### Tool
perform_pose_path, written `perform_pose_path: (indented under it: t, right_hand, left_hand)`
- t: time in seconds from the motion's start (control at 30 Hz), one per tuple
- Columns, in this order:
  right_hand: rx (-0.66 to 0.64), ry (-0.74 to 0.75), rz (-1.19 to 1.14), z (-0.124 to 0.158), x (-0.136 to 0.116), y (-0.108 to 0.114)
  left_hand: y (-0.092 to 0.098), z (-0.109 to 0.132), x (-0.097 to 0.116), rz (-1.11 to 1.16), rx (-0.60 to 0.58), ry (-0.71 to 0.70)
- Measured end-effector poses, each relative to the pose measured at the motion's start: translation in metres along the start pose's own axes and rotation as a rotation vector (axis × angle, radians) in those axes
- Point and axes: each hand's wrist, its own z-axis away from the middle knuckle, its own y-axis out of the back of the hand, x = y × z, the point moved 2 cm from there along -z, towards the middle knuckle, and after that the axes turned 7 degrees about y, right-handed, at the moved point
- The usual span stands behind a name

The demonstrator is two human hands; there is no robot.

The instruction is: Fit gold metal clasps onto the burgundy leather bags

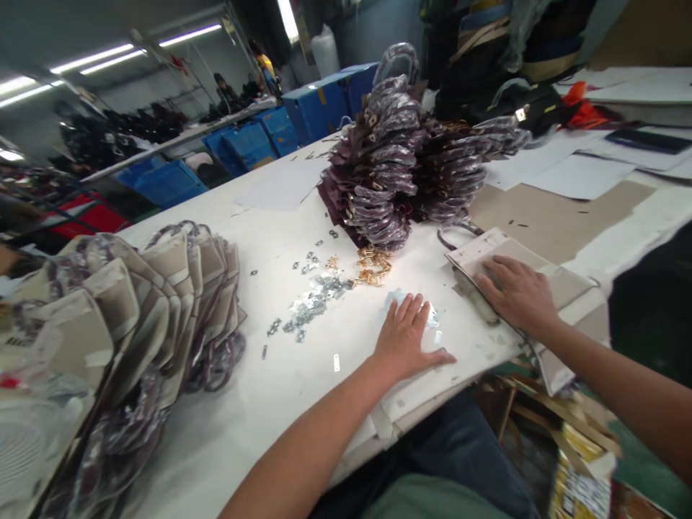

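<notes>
White table (259,404) holds everything. Left hand (406,333) flat on table, fingers on clear wrap (393,297). Silver clips (313,299) just past fingertips, to their left. Gold rings (373,265) just beyond fingertips. Purple pile (389,158) farther beyond. Right hand (516,292) flat on beige bag (567,285). Beige stack (124,317) far left of fingers.

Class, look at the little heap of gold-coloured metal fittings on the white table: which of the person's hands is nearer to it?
Left. The left hand lies flat on the table just below the gold fittings; the right hand rests farther right, on a beige bag panel.
</notes>
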Motion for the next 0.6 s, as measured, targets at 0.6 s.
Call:
perform_pose_path:
  t: [0.6]
  right_hand:
    - [-0.047,-0.006,0.067,0.004,0.009,-0.013]
  left_hand:
    - [0.039,0.192,-0.048,-0.167,-0.022,0.439]
